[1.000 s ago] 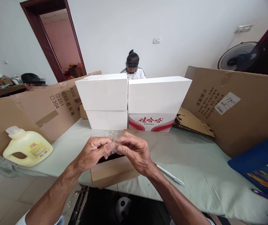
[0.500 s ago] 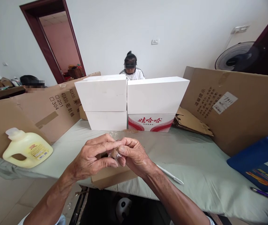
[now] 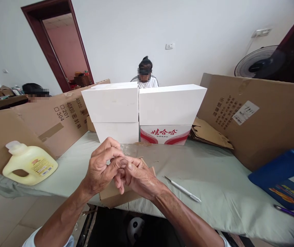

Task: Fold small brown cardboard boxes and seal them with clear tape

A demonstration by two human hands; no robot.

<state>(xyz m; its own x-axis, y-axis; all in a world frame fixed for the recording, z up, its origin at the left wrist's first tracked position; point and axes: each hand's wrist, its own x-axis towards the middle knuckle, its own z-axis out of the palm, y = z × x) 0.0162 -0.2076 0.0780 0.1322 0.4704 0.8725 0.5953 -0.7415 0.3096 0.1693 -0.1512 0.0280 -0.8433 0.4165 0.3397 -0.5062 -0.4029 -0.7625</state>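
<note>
My left hand (image 3: 102,168) and my right hand (image 3: 142,176) meet over the near part of the table, their fingertips touching. The thumb and forefinger of the left press together against the right hand's fingers. On the right, the thumb is pinched to the fingers. Anything between the fingertips is hidden or too small to make out. Beneath both hands sits a small brown cardboard box (image 3: 117,198), partly covered by them. Crumpled clear plastic (image 3: 129,149) lies just beyond the fingers. To the right rests a slim white pen-like tool (image 3: 184,190) with a thin pointed tip.
Stacked white boxes (image 3: 111,104) stand ahead, one with red print (image 3: 166,134). Large cardboard panels flank both sides (image 3: 51,120). A yellow jug (image 3: 31,164) is at left, a blue container (image 3: 281,180) and purple pen (image 3: 291,213) at right. A person (image 3: 145,70) sits beyond the boxes.
The clear plastic bit visible between my fingers before no longer shows there. My left fingers have curled in to pinch at the right fingertips, and the right hand has turned slightly.
</note>
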